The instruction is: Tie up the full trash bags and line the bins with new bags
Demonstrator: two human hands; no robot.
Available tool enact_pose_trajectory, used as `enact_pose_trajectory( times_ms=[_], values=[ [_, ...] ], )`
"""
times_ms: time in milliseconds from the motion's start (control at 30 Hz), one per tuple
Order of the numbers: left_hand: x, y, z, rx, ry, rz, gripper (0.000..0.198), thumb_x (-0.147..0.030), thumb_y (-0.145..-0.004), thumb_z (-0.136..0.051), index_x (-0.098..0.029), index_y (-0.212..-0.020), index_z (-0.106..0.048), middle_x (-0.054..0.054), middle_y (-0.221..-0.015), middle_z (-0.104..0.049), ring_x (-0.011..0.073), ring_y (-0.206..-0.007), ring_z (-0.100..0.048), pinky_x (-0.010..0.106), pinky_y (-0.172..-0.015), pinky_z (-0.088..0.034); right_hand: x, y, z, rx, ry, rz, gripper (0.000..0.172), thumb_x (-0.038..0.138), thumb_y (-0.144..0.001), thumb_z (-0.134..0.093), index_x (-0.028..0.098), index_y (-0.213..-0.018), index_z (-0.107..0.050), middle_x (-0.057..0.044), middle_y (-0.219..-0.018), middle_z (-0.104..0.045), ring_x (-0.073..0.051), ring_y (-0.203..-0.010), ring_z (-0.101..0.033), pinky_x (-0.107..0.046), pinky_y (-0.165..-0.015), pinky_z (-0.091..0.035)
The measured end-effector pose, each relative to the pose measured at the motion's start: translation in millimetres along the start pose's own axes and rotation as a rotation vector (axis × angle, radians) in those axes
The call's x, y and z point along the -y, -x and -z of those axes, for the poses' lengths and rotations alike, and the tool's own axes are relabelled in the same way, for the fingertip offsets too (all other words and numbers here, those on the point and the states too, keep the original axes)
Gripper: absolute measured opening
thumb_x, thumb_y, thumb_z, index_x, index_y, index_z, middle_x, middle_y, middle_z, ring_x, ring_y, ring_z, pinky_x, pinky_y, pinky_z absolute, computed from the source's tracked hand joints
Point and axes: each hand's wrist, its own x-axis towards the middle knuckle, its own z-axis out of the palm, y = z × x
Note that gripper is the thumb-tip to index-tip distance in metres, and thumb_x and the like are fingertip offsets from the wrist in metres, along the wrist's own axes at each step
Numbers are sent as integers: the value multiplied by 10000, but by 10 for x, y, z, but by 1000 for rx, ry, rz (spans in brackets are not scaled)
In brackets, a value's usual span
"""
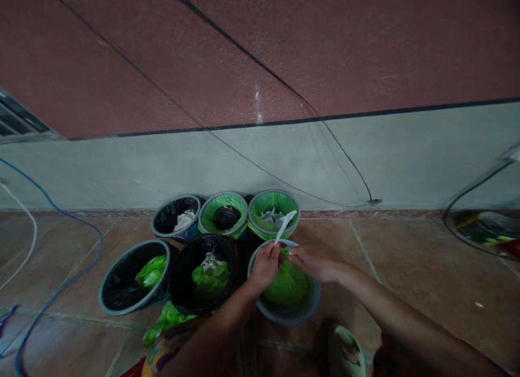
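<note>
Over a grey bin [311,307], my left hand [265,266] is closed on a white strip [285,227], paper or thin plastic, whose free end sticks up toward the wall. My right hand [312,262] is beside it, fingers pinched at a short white bit that looks like part of the same strip. Below both hands a full green plastic bag [287,282] bulges inside the bin, its gathered top reaching up between my fingers. My fingers partly hide the bag's neck, so how the strip runs around it cannot be seen.
Several lined bins stand left and behind, including a green-lined one [274,194] and a black-lined one [184,298] with a green bag inside. Loose green bags [164,323] lie by my left arm. A blue cable [60,290] crosses the tiles; a wall [227,160] rises behind.
</note>
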Motion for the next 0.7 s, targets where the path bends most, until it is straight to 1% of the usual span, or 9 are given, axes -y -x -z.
enact_pose_trajectory(
  times_ms=[100, 200, 267, 333, 433, 533, 567, 633, 700],
  values=[
    [37, -25, 6, -14, 34, 84, 417, -544, -887, -475, -175, -828, -660, -39, -510, -508, 105, -441, -431, 239, -480, -332, 14, -19, 34, -39, -8, -31, 289, 303, -916, -483, 212, -671, -605, -13, -584, -560, -129, -553, -452, -275, -553, -297],
    [139, -44, 16, 14, 35, 134, 383, -502, -885, -471, -184, -761, -645, -39, -505, -485, 104, -425, -410, 240, -458, -331, 83, -21, 71, 0, -96, -21, 333, 307, -948, -429, 208, -667, -579, -5, -602, -576, -135, -578, -489, -275, -595, -335],
    [204, -59, 27, 22, -14, 139, 358, -454, -880, -468, -192, -694, -624, -35, -508, -471, 111, -439, -407, 247, -466, -341, 148, -15, 88, 19, -148, 10, 335, 300, -955, -418, 203, -674, -573, -6, -621, -592, -138, -605, -511, -273, -619, -355],
    [244, -79, 34, 67, -84, 112, 323, -398, -867, -470, -196, -660, -614, -23, -537, -502, 123, -482, -436, 257, -511, -374, 204, -7, 98, 27, -158, 38, 341, 309, -961, -418, 200, -670, -559, -8, -637, -597, -135, -621, -513, -269, -624, -355],
    [244, -100, 21, 216, -192, -6, 271, -320, -839, -468, -197, -665, -635, 16, -655, -620, 164, -638, -548, 288, -663, -446, 239, -4, 104, 20, -124, 45, 341, 317, -965, -425, 198, -666, -539, -7, -652, -591, -132, -633, -503, -266, -630, -346],
    [194, -69, -15, 350, -233, -92, 230, -280, -818, -484, -197, -705, -667, 50, -820, -705, 204, -824, -619, 308, -805, -471, 218, -15, 100, 20, -102, 38, 332, 313, -959, -436, 195, -668, -543, -11, -666, -597, -132, -639, -504, -266, -631, -345],
    [176, -48, -28, 368, -235, -103, 213, -282, -815, -503, -194, -739, -681, 58, -868, -717, 214, -871, -629, 310, -829, -474, 205, -21, 95, 19, -104, 37, 331, 311, -955, -439, 193, -665, -546, -14, -669, -600, -132, -639, -505, -266, -627, -345],
    [150, -1, -48, 357, -237, -114, 201, -311, -822, -546, -184, -814, -702, 73, -921, -722, 229, -922, -635, 316, -848, -478, 176, -36, 81, 10, -128, 46, 333, 316, -947, -446, 190, -658, -555, -19, -673, -606, -137, -644, -516, -267, -620, -346],
    [147, 33, -61, 303, -200, -92, 237, -365, -847, -564, -177, -835, -707, 78, -876, -709, 225, -879, -631, 322, -835, -479, 148, -55, 71, -14, -202, 63, 345, 358, -947, -449, 186, -677, -579, -22, -677, -616, -144, -655, -538, -267, -622, -361]
  ],
)
